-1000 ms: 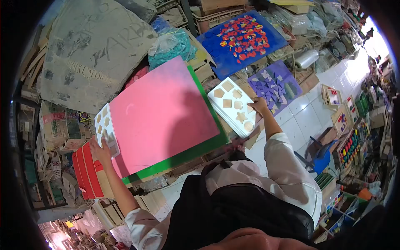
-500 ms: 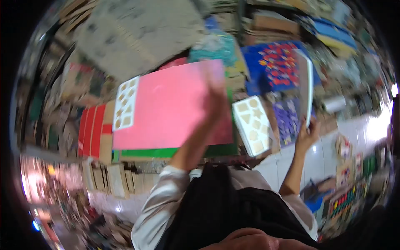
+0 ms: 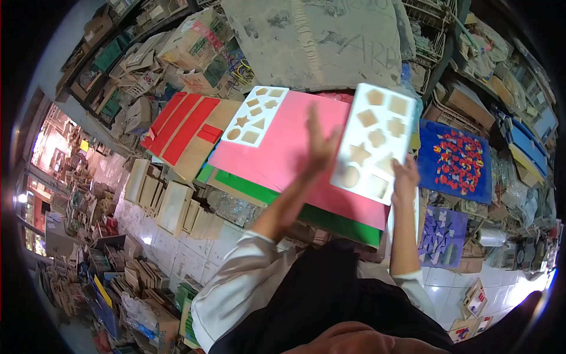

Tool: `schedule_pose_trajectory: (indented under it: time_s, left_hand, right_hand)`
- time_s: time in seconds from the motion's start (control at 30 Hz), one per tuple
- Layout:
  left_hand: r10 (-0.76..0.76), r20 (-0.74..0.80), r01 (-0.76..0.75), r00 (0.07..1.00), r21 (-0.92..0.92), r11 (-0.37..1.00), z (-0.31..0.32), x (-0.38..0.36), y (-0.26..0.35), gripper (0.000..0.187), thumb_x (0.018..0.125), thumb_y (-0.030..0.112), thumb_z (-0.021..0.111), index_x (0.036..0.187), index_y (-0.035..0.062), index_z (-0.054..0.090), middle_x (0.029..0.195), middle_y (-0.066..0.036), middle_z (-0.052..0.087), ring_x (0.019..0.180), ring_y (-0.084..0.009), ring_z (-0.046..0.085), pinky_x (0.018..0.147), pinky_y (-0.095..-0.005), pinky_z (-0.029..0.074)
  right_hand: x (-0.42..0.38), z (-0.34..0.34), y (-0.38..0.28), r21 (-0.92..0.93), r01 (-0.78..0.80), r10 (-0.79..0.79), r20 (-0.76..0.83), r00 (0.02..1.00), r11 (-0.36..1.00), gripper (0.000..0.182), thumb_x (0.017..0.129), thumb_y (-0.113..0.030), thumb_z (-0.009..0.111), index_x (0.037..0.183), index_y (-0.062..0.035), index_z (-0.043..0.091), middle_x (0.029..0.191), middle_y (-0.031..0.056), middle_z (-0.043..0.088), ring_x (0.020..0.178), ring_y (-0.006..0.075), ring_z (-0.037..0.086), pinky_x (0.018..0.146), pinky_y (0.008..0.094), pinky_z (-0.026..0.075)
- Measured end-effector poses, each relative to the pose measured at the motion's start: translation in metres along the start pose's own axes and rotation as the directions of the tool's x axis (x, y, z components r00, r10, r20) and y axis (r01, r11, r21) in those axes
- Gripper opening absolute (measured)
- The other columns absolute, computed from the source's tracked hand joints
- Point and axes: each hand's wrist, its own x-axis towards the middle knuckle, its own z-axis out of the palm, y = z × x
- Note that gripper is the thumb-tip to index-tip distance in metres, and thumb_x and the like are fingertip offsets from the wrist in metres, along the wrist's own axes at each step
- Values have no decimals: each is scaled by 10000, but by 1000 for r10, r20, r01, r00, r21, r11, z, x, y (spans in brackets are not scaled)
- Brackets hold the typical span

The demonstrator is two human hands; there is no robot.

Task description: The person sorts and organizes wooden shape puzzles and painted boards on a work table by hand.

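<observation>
My right hand (image 3: 405,180) grips the lower right edge of a white shape board (image 3: 382,120), which has cut-outs of a star, circle, flower and other shapes. The board is tilted above the right side of a pink sheet (image 3: 265,156). Over the middle of that sheet is my left hand (image 3: 321,144), slightly blurred, with fingers stretched out and nothing in them, close to the board's left edge. A second white shape board (image 3: 246,130) lies flat on the sheet's upper left corner. Green sheets (image 3: 348,226) show beneath the pink one.
Red strips (image 3: 187,127) lie on a brown board at the left. At the right are a blue panel (image 3: 429,171) covered with small red pieces and a purple sheet (image 3: 457,227) with cut pieces. Wooden frames (image 3: 174,206) stand below, and cluttered shelves surround the work surface.
My right hand has brought the white board from the far right over the pink sheet, turning its cut-out face into view. My left hand has shifted slightly, and the camera view has turned.
</observation>
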Motion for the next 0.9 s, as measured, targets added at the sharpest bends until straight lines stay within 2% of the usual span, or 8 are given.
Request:
schedule_pose_trajectory:
  time_s: [0.07, 0.13, 0.43, 0.57, 0.63, 0.7, 0.83, 0.9]
  left_hand:
    - [-41, 12, 37, 999, 250, 968, -67, 5, -31, 703, 855, 376, 479, 1356, -21, 186, 1427, -206, 139, 1334, -323, 88, 1066, -457, 16]
    - [-252, 95, 122, 963, 679, 724, -121, 10, -41, 701, 843, 429, 482, 1330, -27, 264, 1404, -211, 214, 1325, -338, 128, 1048, -515, 33]
    - [-346, 190, 13, 919, 861, 508, -176, 3, -96, 613, 852, 372, 475, 1292, -29, 327, 1378, -208, 273, 1312, -321, 192, 1024, -570, 63]
    - [-319, 206, -20, 925, 865, 502, -181, 0, -105, 528, 849, 271, 474, 1266, -31, 358, 1360, -210, 303, 1303, -313, 220, 1025, -563, 92]
    - [-243, 226, -59, 943, 836, 546, -186, -2, -113, 477, 837, 183, 456, 1260, -23, 373, 1352, -206, 319, 1296, -312, 237, 1031, -546, 115]
    - [-245, 230, -55, 942, 825, 563, -188, -3, -114, 466, 831, 155, 447, 1259, -17, 378, 1352, -203, 320, 1296, -309, 239, 1034, -536, 118]
    - [-251, 223, -37, 942, 812, 582, -187, -2, -116, 464, 815, 101, 428, 1265, -3, 380, 1354, -198, 321, 1297, -305, 239, 1038, -524, 127]
    - [-265, 226, -37, 937, 823, 567, -187, 0, -116, 470, 810, 94, 423, 1267, -5, 377, 1357, -195, 317, 1298, -301, 239, 1037, -527, 131]
  right_hand:
    - [20, 45, 47, 25, -98, 96, 61, 994, 995, 319, 774, 22, 573, 1086, 7, 509, 971, 119, 585, 872, 178, 561, 764, 275, 449]
    - [26, 98, 82, 51, -167, 161, 98, 982, 985, 313, 773, 11, 579, 1079, 12, 513, 940, 115, 585, 854, 182, 562, 756, 277, 451]
    - [26, 212, 115, 17, -309, 308, 72, 949, 951, 287, 814, 13, 524, 1096, 51, 490, 991, 129, 567, 848, 205, 556, 724, 295, 471]
    - [50, 203, 151, -379, -75, 173, 231, 958, 922, 274, 799, 27, 506, 1070, 65, 513, 916, 114, 587, 801, 187, 556, 698, 283, 467]
    - [51, 198, 149, -391, -29, 130, 232, 964, 920, 251, 768, 3, 545, 1010, 63, 552, 840, 111, 594, 727, 177, 557, 660, 281, 470]
    - [49, 198, 120, -656, 73, 173, 303, 937, 751, 267, 721, -84, 592, 945, 61, 594, 892, 189, 626, 864, 272, 611, 747, 347, 477]
    - [44, 207, 81, -763, -8, 365, 299, 882, 646, 273, 704, -143, 624, 890, 56, 610, 884, 209, 625, 877, 324, 607, 759, 392, 484]
    - [57, 207, 97, -909, 340, 244, 395, 886, 240, 302, 691, -188, 649, 869, 54, 610, 907, 220, 616, 887, 348, 595, 776, 411, 482]
